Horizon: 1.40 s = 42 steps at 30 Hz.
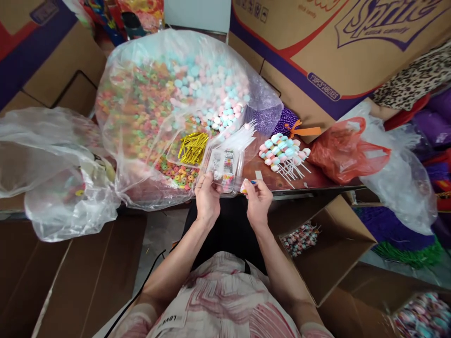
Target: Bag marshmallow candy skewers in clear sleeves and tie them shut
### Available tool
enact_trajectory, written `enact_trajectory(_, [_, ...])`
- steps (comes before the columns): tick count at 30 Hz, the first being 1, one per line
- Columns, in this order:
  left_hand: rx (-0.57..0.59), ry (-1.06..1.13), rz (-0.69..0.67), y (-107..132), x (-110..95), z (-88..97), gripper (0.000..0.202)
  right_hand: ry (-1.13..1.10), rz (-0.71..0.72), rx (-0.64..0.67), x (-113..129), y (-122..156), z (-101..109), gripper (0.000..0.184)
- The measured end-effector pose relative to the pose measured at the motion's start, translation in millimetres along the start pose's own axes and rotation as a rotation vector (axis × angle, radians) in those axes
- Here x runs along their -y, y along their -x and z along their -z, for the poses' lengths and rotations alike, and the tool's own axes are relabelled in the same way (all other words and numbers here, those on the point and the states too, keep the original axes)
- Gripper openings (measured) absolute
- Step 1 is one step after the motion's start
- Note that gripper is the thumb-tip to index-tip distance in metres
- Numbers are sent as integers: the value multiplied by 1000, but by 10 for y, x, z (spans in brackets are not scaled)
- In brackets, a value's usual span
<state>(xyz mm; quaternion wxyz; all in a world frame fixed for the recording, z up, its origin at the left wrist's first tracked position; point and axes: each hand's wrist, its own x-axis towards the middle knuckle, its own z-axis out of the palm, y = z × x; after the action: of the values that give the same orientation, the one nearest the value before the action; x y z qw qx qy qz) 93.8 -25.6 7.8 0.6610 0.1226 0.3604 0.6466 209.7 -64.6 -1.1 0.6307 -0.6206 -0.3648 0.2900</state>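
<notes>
My left hand [208, 196] is closed, thumb against fingers, at the near left corner of a clear plastic box [240, 172]. What it pinches, perhaps thin clear film, is hard to make out. Printed wrappers [225, 164] lie inside the box. To the right, my right hand [259, 201] pinches a small white, pink and yellow piece [244, 187], with a bit of blue by the fingertips. Its kind is unclear. White sticks [239, 138] lie over the box's far side. Gold twist ties [193, 148] sit in a clear tray on the left.
A large clear bag [141, 108] of ring candies and pastel candies fills the table's left. Candy sticks [283, 152] are piled at right, beside a red plastic bag [347, 150]. Open cartons [331, 253] with wrapped candies stand below right. Big cardboard boxes [299, 42] line the back.
</notes>
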Motion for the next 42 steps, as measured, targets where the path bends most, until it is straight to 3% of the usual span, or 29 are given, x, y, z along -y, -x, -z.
enact_trajectory(8, [-44, -98, -113, 20, 59, -121, 46, 20, 70, -37, 43, -93, 75, 47])
enact_trajectory(13, [39, -128, 6, 27, 103, -145, 46, 66, 106, -24, 100, -181, 113, 43])
enact_trajectory(22, [-54, -51, 25, -39, 205, -227, 48, 91, 149, -3, 131, -277, 139, 53])
enact_trajectory(25, [-102, -35, 28, -92, 189, -275, 48, 242, 222, -54, 132, -517, 304, 50])
enact_trajectory(29, [-142, -10, 53, -197, 107, -301, 50, 733, 436, -221, 44, -996, 691, 27])
enact_trajectory(31, [-148, 2, 85, -245, 72, -291, 50, 965, 445, -294, -43, -1198, 862, 20])
enact_trajectory(34, [-163, 1, 112, -294, 56, -261, 48, 1157, 411, -301, -177, -1377, 1014, 17])
enact_trajectory(38, [-185, 19, 112, -327, 64, -230, 43, 1167, 436, -337, -262, -1406, 1069, 19])
enact_trajectory(42, [-212, 49, 78, -354, 47, -233, 42, 920, 523, -343, -166, -1157, 1021, 22])
